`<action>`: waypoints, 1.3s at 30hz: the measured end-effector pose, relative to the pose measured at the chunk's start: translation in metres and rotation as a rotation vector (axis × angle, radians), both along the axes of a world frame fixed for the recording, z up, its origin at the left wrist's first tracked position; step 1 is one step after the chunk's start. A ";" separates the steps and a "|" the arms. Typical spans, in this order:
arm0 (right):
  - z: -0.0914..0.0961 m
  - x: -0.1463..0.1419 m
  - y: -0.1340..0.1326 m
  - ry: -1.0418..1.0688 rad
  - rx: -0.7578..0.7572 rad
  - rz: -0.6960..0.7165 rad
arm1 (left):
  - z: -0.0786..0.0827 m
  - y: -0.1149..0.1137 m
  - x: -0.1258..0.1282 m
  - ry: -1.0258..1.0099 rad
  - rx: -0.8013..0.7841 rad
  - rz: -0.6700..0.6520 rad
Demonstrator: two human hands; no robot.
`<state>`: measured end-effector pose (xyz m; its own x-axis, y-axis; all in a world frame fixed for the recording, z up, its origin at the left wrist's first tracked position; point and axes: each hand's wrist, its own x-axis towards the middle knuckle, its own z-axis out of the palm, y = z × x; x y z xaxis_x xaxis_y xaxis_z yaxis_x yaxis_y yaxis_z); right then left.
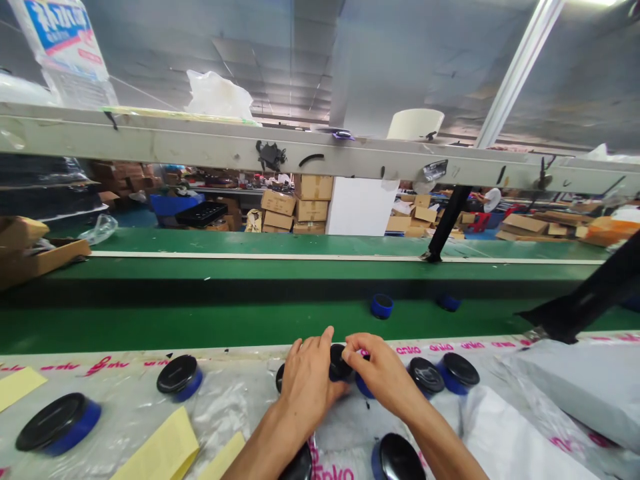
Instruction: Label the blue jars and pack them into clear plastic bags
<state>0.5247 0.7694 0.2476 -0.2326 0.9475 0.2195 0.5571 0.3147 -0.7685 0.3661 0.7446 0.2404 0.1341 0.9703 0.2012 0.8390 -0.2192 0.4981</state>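
A small round piece with a black top (pixel 339 363) sits between my two hands above the plastic-covered bench. My left hand (pixel 306 377) is curled round its left side, the thumb below it and the index finger at the top. My right hand (pixel 383 373) has its fingers bent and pinched at the piece's right edge. What the fingertips do underneath is hidden. A blue round piece (pixel 364 383) shows partly behind my right hand. Similar black-topped blue pieces lie around: one (pixel 180 378) to the left, another (pixel 425 377) right of my right hand, and one (pixel 399 459) nearer me.
Beyond the bench runs a green conveyor belt (pixel 150 323) carrying blue round pieces (pixel 382 306). A black post (pixel 585 300) stands at the right. Yellow paper slips (pixel 163 447) lie left of my arms, white plastic bags (pixel 525 433) at the right. A pale shelf beam (pixel 200 143) crosses above.
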 end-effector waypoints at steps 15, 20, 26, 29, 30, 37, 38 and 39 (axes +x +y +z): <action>-0.013 -0.003 0.016 -0.060 -0.025 0.092 | -0.012 0.003 -0.003 -0.062 -0.030 -0.012; -0.014 -0.004 0.016 -0.089 -0.034 0.067 | -0.008 -0.003 -0.009 -0.101 -0.007 -0.016; -0.012 -0.005 0.015 -0.138 -0.062 0.064 | -0.011 -0.009 -0.036 -0.201 0.241 0.069; -0.011 -0.005 0.014 -0.159 -0.072 0.058 | -0.011 -0.007 -0.048 -0.233 0.305 0.141; -0.010 -0.006 0.014 -0.164 -0.074 0.056 | -0.010 -0.006 -0.051 -0.241 0.312 0.161; -0.012 -0.007 0.013 -0.190 -0.080 0.034 | -0.009 -0.005 -0.060 -0.197 0.358 0.195; -0.013 -0.007 0.013 -0.193 -0.081 0.030 | -0.009 -0.005 -0.060 -0.187 0.365 0.192; -0.014 -0.007 0.013 -0.195 -0.083 0.027 | -0.009 -0.005 -0.060 -0.179 0.373 0.187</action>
<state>0.5172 0.7821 0.2336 -0.2883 0.9534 0.0896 0.6899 0.2716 -0.6710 0.3062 0.7397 0.2312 -0.1054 0.8315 0.5455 0.7892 -0.2638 0.5546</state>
